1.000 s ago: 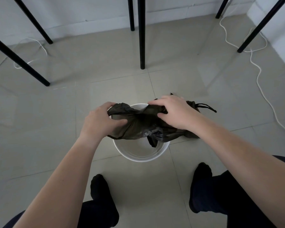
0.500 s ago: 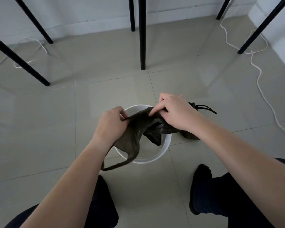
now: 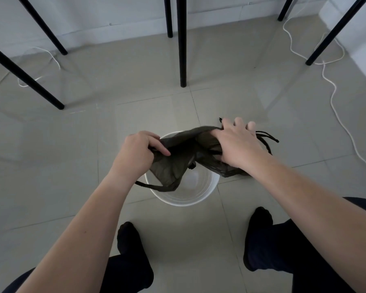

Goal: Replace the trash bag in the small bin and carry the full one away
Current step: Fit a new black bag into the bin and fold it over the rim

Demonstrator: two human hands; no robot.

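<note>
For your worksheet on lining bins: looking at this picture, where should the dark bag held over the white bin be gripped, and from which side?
Probably at its mouth edge, pinched from opposite sides, as the left hand and right hand do. The dark bag is limp and crumpled over the white bin, so only spreading its rim outward would open it.

Pale tiled floor (image 3: 262, 102), white bin (image 3: 184, 200) standing on it, black furniture legs (image 3: 181, 49), white cable (image 3: 334, 98), socked feet (image 3: 129, 240)
</note>
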